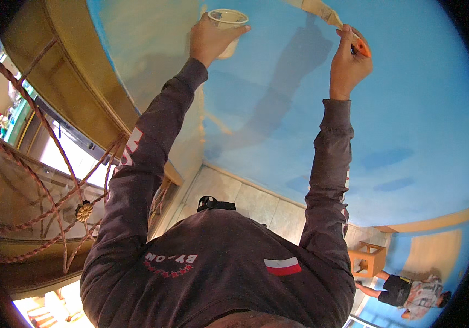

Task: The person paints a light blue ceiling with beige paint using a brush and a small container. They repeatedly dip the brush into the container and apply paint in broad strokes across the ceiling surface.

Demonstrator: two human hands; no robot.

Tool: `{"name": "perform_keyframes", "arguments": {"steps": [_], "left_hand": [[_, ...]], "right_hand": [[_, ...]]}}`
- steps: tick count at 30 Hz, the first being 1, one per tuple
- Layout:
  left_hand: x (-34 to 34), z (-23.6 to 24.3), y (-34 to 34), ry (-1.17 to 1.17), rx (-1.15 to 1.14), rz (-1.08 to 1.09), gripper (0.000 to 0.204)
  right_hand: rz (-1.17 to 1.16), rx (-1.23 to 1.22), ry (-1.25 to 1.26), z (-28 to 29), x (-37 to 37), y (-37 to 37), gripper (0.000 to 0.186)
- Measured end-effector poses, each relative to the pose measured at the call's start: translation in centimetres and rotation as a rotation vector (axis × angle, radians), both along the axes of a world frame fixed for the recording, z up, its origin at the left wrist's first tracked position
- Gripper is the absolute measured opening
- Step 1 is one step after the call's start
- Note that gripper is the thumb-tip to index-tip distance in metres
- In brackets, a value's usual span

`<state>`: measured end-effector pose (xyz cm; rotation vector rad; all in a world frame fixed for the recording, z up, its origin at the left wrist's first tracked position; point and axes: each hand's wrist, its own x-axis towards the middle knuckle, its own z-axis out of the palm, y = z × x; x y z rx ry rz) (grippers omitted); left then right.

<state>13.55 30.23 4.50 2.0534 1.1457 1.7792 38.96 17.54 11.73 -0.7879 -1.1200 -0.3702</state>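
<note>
My left hand (pixel 211 39) is raised high and wraps round a pale plastic tub (pixel 228 24), its open rim facing up. Up and to the right, my right hand (pixel 350 64) grips a paintbrush (pixel 361 45) by its orange handle. The brush's pale, paint-covered bristles (pixel 319 10) point up and left, close to the blue wall (pixel 409 104); whether they touch it I cannot tell. A strip of pale yellow wall (pixel 152 33) lies behind the tub. Both my arms, in dark sleeves, stretch upward, and their shadows fall on the wall.
On the left is a window with a wooden frame (pixel 76 49) and a twisted metal grille (pixel 54 208). Light floor tiles (pixel 256 199) show below. At the lower right stand a small wooden stool (pixel 370 259) and another person (pixel 409 292) in dark shorts.
</note>
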Motion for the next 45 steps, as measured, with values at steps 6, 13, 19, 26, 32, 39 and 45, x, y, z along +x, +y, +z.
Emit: {"name": "perform_keyframes", "arguments": {"steps": [6, 13, 19, 26, 32, 39, 45], "left_hand": [[-0.2, 0.6, -0.8, 0.001, -0.078, -0.022, 0.071], [0.1, 0.8, -1.0, 0.010, -0.072, -0.031, 0.072], [0.1, 0.8, -1.2, 0.027, -0.080, 0.023, 0.074], [0.0, 0.6, -1.2, 0.038, -0.094, -0.005, 0.070], [0.2, 0.5, -1.0, 0.035, -0.087, 0.023, 0.071], [0.3, 0.9, -1.3, 0.035, -0.098, 0.051, 0.074], [-0.1, 0.2, -0.4, 0.052, -0.092, 0.025, 0.074]], "right_hand": [[0.055, -0.009, 0.028, 0.2, 2.3, -1.1, 0.022], [0.054, -0.048, 0.076, 0.8, 5.8, -2.8, 0.023], [-0.004, -0.052, 0.068, 1.1, 8.4, -4.8, 0.022], [-0.100, -0.085, 0.077, 0.3, 12.9, -7.6, 0.025], [-0.090, -0.076, 0.089, -0.2, 15.7, -10.0, 0.026], [-0.119, -0.081, 0.101, 0.0, 18.7, -12.1, 0.025], [-0.180, -0.135, 0.119, -0.4, 21.7, -14.1, 0.027]]}}
